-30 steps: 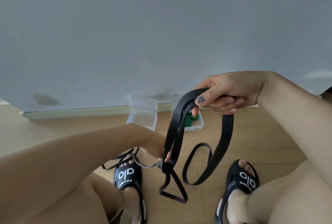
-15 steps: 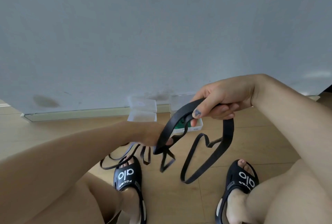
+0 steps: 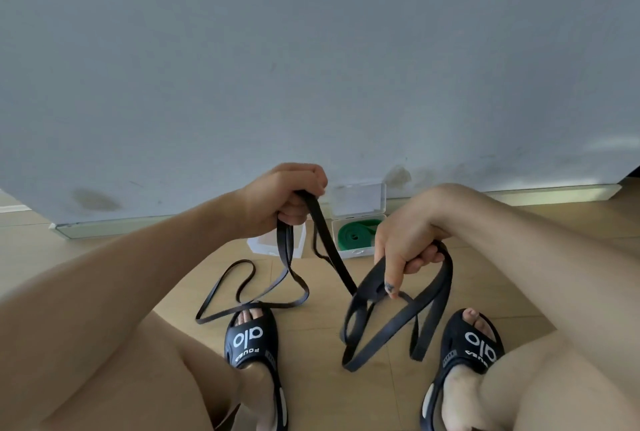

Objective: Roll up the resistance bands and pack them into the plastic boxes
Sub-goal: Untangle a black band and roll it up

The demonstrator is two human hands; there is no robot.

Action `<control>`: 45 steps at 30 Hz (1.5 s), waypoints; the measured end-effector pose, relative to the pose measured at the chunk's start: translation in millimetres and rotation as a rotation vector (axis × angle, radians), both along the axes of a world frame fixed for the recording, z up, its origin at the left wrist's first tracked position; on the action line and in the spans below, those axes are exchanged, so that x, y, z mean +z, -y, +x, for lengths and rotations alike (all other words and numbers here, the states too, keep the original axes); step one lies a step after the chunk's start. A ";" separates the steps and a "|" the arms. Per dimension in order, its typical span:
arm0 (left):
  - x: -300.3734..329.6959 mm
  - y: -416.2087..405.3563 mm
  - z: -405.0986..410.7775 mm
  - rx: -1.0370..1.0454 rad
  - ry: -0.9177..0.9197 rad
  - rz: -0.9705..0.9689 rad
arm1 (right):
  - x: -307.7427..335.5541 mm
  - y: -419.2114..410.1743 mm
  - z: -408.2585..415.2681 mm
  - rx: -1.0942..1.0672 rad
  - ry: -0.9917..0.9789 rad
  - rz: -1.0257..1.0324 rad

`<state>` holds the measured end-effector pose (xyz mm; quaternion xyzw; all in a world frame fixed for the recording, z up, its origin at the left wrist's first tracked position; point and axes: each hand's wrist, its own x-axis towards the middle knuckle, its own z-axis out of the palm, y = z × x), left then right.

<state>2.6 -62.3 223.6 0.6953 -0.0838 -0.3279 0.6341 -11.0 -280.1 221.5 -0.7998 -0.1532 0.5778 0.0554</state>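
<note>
Two hands share one tangle of black resistance bands (image 3: 332,250), and what we must settle is where a free end lies before we can roll anything. Our left hand (image 3: 280,198) is raised, fingers curled round several strands that drop from the fist toward the floor (image 3: 363,396); one thin loop (image 3: 225,287) trails out to the left and lies on the boards just ahead of the left sandal (image 3: 251,337). From that fist one flat strand slants down and to the right, to the bundle of wider loops (image 3: 398,320) that our right hand (image 3: 405,243) holds lower down, thumb pressed on top and fingers curled beneath. Those loops hang below the right hand, their ends near the right sandal (image 3: 467,358) without our being able to say they touch it. So the long run of band lies between the hands, high on the left and low on the right. Beyond, against the skirting, the plastic box (image 3: 360,252) with a green rolled band (image 3: 356,233) stands open; a second clear box (image 3: 266,247) beside it is partly hidden by the left hand.
</note>
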 end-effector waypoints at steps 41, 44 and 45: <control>-0.6 20.3 -7.0 -0.401 0.594 0.648 | 20.0 10.2 16.8 -0.586 0.188 0.614; 0.9 14.8 -1.3 -0.367 0.594 0.683 | 24.2 8.0 18.5 -0.600 0.220 0.674; 0.3 12.8 0.3 -0.358 0.558 0.651 | 25.7 8.0 19.0 -0.602 0.237 0.692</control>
